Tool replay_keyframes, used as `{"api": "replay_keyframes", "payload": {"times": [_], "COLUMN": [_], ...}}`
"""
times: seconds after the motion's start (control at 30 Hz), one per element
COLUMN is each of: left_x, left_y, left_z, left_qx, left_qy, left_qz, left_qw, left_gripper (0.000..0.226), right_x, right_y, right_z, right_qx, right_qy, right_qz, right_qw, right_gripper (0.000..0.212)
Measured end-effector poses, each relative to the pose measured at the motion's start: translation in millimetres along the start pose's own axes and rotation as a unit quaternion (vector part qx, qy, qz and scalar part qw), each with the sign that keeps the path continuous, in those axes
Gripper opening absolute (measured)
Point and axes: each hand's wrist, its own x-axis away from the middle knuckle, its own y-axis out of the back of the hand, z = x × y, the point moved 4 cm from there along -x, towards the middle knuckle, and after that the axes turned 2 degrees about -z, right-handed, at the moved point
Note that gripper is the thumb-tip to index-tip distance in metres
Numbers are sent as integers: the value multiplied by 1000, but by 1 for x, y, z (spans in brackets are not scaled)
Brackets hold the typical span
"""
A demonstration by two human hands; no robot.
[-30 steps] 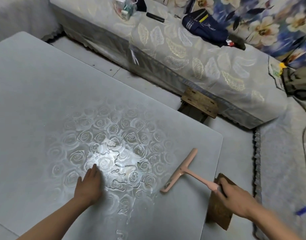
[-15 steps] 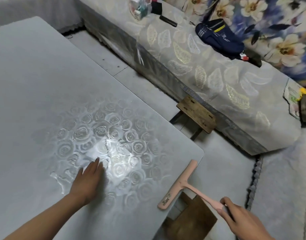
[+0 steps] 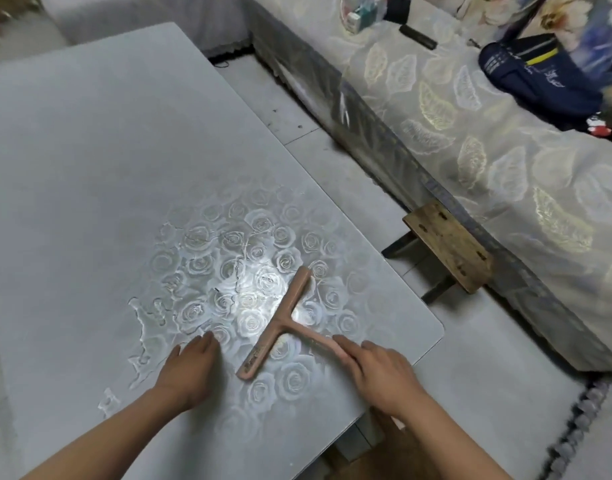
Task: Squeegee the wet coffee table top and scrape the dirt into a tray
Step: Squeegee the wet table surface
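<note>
head view: squeegee [image 3: 280, 320] on table top [image 3: 89, 168], gripped in right hand [image 3: 380, 372], left hand [image 3: 190, 368] flat just beside

Your right hand [image 3: 377, 372] covers the end of the squeegee [image 3: 276, 323] handle, so you cannot see how the fingers wrap beneath it. The brown tray [image 3: 391, 459] shows only as a sliver below the table top [image 3: 89, 168] edge, partly behind your right forearm [image 3: 460, 448]. Both forearms run off the bottom edge. The small items [image 3: 358, 12] at the top are cut off and too blurred to name.
</note>
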Motion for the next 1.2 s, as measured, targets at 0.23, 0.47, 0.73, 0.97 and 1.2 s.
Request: {"api": "replay_keyframes", "payload": {"times": [0.23,0.47,0.73,0.97,1.2], "left_x": [11,13,9,0,-10], "left_y": [-3,-5,0,20,23], "left_z": [15,43,63,87,116], "left_qx": [18,47,69,172,204], "left_qy": [32,62,47,74,102], "left_qz": [5,2,-64,-139,-139], "left_qw": [999,997,994,973,964], "left_gripper": [66,47,48,49,53], "right_x": [61,59,-43,-15,-37], "right_y": [36,13,-3,55,43], "right_z": [-80,-58,63,-18,-8], "right_qx": [-9,-8,-13,36,27], "right_qy": [-36,-61,32,7,-5], "right_qz": [38,45,19,14,76], "right_qw": [999,997,999,999,997], "right_gripper": [39,42,42,39,43]}}
